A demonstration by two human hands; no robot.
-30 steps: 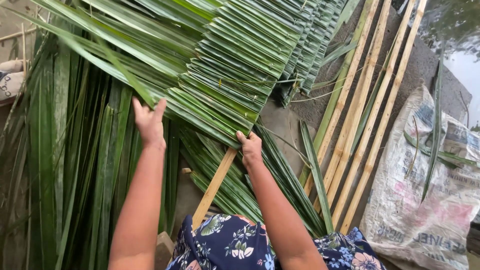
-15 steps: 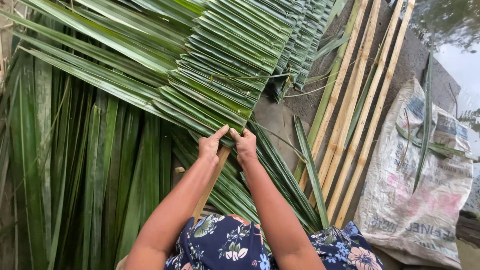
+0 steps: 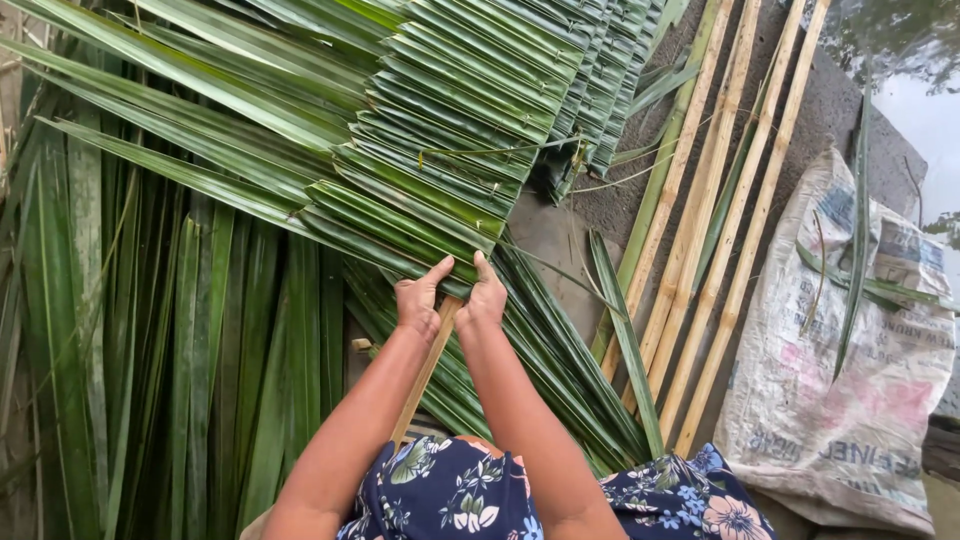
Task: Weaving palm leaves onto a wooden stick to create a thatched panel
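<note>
Leaf panel (image 3: 440, 150): folded green palm leaves laid overlapping in rows along a wooden stick (image 3: 425, 372), forming a long thatch sheet. It runs from the person's hands up and away toward the top of the head view, and its loose leaf ends fan out to the left of the stick.

Wooden stick: pale, narrow, slanting from the person's lap up under the near edge of the leaf panel. Only its near stretch shows; the rest is covered by leaves.

Left hand (image 3: 420, 300): just left of the stick, fingers curled, thumb raised, pressing on the last folded leaf at the panel's near edge.

Right hand (image 3: 486, 297): just right of the stick, close beside the left hand, fingers bent down on the same leaf edge, thumb raised. Whether either hand pinches the leaf or only presses it, cannot tell.

Loose leaves (image 3: 190, 360): long green blades lying flat to the left of the stick and beneath the panel.

Bamboo poles (image 3: 720, 200): several pale poles lying side by side, well to the right of the stick.

Woven sack (image 3: 850, 400): white, printed, crumpled, right of the poles, with a few leaf strips across it.

Floral dress (image 3: 450, 495): dark blue, at the stick's near end.
</note>
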